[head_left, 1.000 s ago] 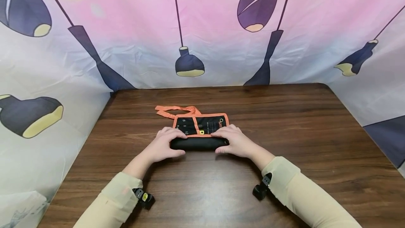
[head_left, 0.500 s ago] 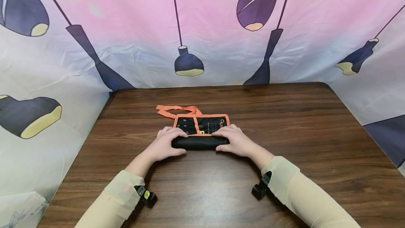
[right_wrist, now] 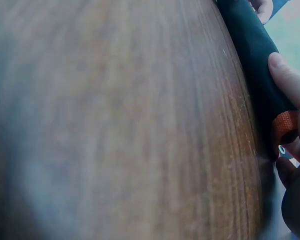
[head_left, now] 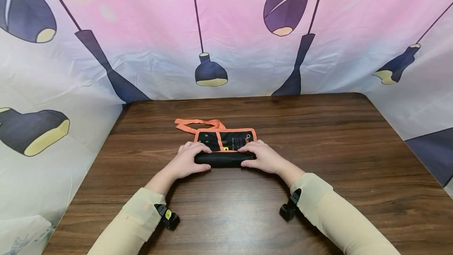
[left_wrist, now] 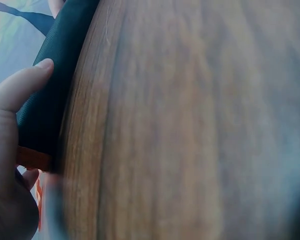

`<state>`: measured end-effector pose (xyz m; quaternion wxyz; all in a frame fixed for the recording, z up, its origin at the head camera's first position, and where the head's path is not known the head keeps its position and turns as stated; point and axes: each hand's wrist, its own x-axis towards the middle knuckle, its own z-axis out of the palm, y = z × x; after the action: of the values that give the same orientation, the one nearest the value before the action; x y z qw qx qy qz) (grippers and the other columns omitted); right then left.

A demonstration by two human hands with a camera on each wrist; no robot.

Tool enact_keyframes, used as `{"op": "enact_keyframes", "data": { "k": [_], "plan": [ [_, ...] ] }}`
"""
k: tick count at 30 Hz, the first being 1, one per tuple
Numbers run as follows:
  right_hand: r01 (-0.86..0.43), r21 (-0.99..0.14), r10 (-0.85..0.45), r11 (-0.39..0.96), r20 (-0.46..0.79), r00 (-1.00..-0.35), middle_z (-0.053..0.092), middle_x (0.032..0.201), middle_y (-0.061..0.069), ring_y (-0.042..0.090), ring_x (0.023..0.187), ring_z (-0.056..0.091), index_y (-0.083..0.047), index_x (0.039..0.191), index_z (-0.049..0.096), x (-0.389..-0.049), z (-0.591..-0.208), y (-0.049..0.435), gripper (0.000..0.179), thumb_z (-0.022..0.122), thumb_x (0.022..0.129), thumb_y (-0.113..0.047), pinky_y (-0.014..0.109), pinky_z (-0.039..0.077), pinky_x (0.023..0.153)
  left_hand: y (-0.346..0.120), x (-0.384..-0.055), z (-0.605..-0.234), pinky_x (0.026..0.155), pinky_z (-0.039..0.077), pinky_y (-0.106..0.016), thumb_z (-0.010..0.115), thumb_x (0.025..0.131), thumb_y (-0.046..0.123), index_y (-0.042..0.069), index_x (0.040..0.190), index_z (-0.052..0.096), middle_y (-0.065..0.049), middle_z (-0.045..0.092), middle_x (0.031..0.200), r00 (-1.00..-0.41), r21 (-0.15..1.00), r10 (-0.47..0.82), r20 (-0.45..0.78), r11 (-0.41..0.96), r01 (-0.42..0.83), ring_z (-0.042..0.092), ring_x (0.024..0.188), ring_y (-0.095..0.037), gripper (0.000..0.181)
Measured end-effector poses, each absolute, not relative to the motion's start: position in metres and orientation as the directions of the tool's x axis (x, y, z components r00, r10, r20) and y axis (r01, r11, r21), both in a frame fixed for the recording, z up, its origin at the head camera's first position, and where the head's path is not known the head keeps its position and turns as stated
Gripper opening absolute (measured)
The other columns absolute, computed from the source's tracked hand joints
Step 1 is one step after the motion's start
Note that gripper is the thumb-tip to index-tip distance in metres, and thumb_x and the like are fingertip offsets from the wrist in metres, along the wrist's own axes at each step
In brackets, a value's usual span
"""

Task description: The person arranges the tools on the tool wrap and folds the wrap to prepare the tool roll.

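Observation:
A black tool roll (head_left: 225, 159) with orange trim lies partly rolled up on the table, its near part a thick black cylinder. Its flat far part shows printed numbers and a logo. My left hand (head_left: 187, 161) grips the roll's left end, thumb on the near side and fingers over the top. At the right end, my right hand (head_left: 264, 159) holds it the same way. In the left wrist view, the thumb presses the black roll (left_wrist: 65, 65) near its orange-trimmed end. The right wrist view shows the other thumb against the roll (right_wrist: 255, 55) beside an orange edge.
An orange tie strap (head_left: 198, 121) trails from the roll's far left corner. The dark wood table (head_left: 318, 137) reaches back to a curtain (head_left: 240, 66) printed with lamps. Small black cameras (head_left: 171, 219) are strapped at both cuffs.
My left hand has shifted slightly right with the roll's left end and covers more of the printed numbers. The right hand has barely moved, still gripping its end.

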<state>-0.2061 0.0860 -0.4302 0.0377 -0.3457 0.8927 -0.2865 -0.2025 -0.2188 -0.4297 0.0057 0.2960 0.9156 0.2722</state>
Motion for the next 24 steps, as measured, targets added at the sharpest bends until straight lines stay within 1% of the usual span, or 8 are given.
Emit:
{"op": "enact_keyframes", "data": {
  "k": [4, 10, 17, 21, 24],
  "plan": [
    [-0.593, -0.546, -0.641, 0.592, 0.126, -0.757, 0.058, 0.122, 0.003, 0.022, 0.111, 0.047, -0.016, 0.125, 0.061, -0.207, -0.432, 0.086, 0.045, 0.064, 0.087, -0.041, 0.041, 0.036, 0.093, -0.218, -0.204, -0.431, 0.09, 0.026, -0.05, 0.074, 0.079, 0.035, 0.025, 0.108, 0.062, 0.006, 0.058, 0.114, -0.824, 0.501, 0.544, 0.159, 0.674, 0.542, 0.043, 0.109, -0.021, 0.034],
    [-0.601, -0.532, -0.636, 0.596, 0.145, -0.758, 0.059, 0.122, 0.001, 0.021, 0.11, 0.046, -0.017, 0.123, 0.061, -0.207, -0.433, 0.086, 0.044, 0.066, 0.086, -0.039, 0.04, 0.035, 0.093, -0.217, -0.204, -0.43, 0.091, 0.024, -0.05, 0.073, 0.08, 0.036, 0.026, 0.108, 0.062, 0.007, 0.058, 0.114, -0.829, 0.513, 0.539, 0.148, 0.675, 0.531, 0.043, 0.107, -0.02, 0.031],
    [-0.654, -0.485, -0.66, 0.58, 0.191, -0.727, 0.057, 0.122, -0.003, 0.019, 0.116, 0.044, -0.019, 0.124, 0.06, -0.206, -0.428, 0.08, 0.047, 0.069, 0.083, -0.039, 0.046, 0.029, 0.097, -0.216, -0.205, -0.429, 0.089, 0.023, -0.047, 0.073, 0.08, 0.036, 0.026, 0.107, 0.062, 0.008, 0.059, 0.112, -0.831, 0.499, 0.536, 0.15, 0.685, 0.531, 0.042, 0.103, -0.017, 0.031],
    [-0.671, -0.466, -0.676, 0.577, 0.189, -0.712, 0.057, 0.122, -0.003, 0.019, 0.114, 0.045, -0.02, 0.124, 0.061, -0.206, -0.429, 0.075, 0.046, 0.07, 0.083, -0.039, 0.044, 0.031, 0.096, -0.216, -0.205, -0.429, 0.088, 0.023, -0.046, 0.074, 0.079, 0.036, 0.027, 0.107, 0.063, 0.009, 0.059, 0.111, -0.832, 0.482, 0.535, 0.15, 0.695, 0.534, 0.041, 0.101, -0.017, 0.031],
    [-0.668, -0.466, -0.674, 0.58, 0.186, -0.715, 0.057, 0.121, -0.003, 0.019, 0.112, 0.046, -0.019, 0.123, 0.061, -0.206, -0.429, 0.074, 0.044, 0.07, 0.083, -0.036, 0.044, 0.031, 0.096, -0.216, -0.206, -0.428, 0.088, 0.023, -0.046, 0.073, 0.08, 0.036, 0.027, 0.107, 0.063, 0.008, 0.059, 0.111, -0.832, 0.483, 0.534, 0.149, 0.695, 0.533, 0.041, 0.1, -0.017, 0.031]
  ]
}}
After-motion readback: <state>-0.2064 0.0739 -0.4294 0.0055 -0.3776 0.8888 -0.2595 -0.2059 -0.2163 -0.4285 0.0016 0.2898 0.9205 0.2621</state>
